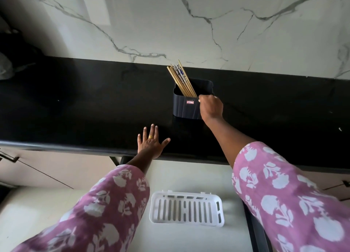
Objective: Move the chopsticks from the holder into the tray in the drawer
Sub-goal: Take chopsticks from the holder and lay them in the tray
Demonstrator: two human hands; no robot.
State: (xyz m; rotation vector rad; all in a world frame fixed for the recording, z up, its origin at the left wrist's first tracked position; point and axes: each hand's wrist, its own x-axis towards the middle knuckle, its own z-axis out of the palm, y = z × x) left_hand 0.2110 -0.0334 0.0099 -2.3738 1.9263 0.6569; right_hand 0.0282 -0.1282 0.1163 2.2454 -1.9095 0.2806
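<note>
- Pick-up step: right hand [211,106] is curled at near-right rim of holder [186,107]; rim or chopsticks [181,81] gripped, can't be told.
- Left hand [151,143] is laid flat, fingers spread, on black surface [75,109].
- Next, prob.: bundle to be gathered, lifted out, lowered to white tray [186,207] in drawer [189,176].
- Chopsticks: wooden, some w/ blue-patterned tops, leaned back-left in holder.

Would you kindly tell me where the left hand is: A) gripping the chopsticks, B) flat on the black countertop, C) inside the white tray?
B: the left hand lies with fingers spread on the black countertop, while the right hand grips the holder at its rim.
</note>
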